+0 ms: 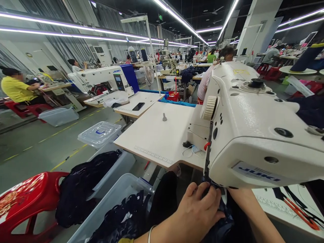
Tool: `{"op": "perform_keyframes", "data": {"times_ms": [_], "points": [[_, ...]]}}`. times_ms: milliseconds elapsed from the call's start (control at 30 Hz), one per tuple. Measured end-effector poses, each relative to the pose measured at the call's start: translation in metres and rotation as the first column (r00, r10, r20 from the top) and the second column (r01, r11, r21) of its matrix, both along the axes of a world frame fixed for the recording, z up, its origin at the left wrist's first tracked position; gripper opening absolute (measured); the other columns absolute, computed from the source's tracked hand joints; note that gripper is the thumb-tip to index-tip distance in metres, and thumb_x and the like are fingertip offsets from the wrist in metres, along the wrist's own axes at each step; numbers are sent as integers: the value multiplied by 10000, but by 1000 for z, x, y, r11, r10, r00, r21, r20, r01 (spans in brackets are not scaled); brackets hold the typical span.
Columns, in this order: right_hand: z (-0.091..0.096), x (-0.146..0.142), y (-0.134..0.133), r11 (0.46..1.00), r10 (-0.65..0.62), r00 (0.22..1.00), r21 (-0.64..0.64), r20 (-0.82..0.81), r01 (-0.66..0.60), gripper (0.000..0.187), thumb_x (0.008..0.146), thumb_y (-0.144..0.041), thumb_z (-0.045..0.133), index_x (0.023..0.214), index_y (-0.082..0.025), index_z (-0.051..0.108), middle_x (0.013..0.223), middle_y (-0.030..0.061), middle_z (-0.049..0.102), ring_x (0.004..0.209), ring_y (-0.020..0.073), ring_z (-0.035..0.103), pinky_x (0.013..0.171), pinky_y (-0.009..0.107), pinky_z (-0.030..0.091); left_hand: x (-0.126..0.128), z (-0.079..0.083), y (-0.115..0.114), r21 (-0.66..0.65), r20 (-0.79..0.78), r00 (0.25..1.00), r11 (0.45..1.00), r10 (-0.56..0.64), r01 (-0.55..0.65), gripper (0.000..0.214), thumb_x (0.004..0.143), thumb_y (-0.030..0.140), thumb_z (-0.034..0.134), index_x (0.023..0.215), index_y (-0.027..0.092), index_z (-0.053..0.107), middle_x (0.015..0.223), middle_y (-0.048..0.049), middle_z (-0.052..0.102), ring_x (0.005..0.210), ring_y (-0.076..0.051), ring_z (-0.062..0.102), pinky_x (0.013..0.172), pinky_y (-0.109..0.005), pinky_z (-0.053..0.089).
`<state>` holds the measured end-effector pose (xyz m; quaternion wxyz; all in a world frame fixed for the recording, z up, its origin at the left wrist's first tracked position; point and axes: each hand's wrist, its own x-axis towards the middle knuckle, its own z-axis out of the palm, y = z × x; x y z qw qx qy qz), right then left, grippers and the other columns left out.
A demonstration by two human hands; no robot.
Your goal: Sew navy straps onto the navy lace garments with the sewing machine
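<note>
At the lower right, my left hand (pixel 199 207) curls its fingers over dark navy fabric (pixel 222 222), close under the end of a white JUKI sewing machine (pixel 253 128). Some of the cloth hangs below the hand, and its upper part is hidden by the fingers and the machine head. My right forearm (pixel 260 212) reaches up from the bottom edge. The machine head hides my right hand, so its fingers do not show.
A white worktable (pixel 157 135) bears a small grey metal piece (pixel 164 117). Orange-handled scissors (pixel 301 212) lie at right. Plastic bins (pixel 129 182) with navy pieces and a red stool (pixel 32 199) stand at left. A phone (pixel 138 106) rests farther back. Other people sit at machines.
</note>
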<state>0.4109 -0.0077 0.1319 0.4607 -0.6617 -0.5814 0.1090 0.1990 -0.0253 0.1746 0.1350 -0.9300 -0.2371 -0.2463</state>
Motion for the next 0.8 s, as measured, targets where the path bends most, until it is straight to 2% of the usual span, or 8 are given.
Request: {"op": "perform_keyframes", "data": {"times_ms": [233, 433, 800], "points": [[6, -2, -5, 1000, -4, 1000, -27, 30, 5, 256, 748, -462, 545, 591, -280, 636, 651, 86, 724, 948, 369, 665, 836, 492, 537, 0, 1, -2, 38, -50, 999, 999, 11, -9, 388, 994, 441, 482, 1298, 218, 573, 1276, -48, 578, 1202, -209, 489, 957, -340, 333], [6, -4, -6, 1000, -13, 999, -20, 39, 14, 266, 758, -470, 527, 614, -281, 647, 672, 97, 727, 977, 377, 652, 839, 516, 531, 5, -1, -3, -3, -22, 1000, 1000, 17, -17, 403, 1016, 429, 429, 1315, 192, 558, 1280, -55, 577, 1183, -208, 489, 958, -350, 311], [4, -6, -4, 1000, -28, 999, 0, 35, 28, 262, 737, -478, 514, 631, -282, 652, 716, 100, 743, 1015, 370, 644, 872, 507, 524, 9, 7, -2, -25, 0, 1000, 999, 22, -22, 417, 1008, 453, 442, 1307, 190, 567, 1272, -40, 583, 1171, -198, 494, 956, -338, 319]]}}
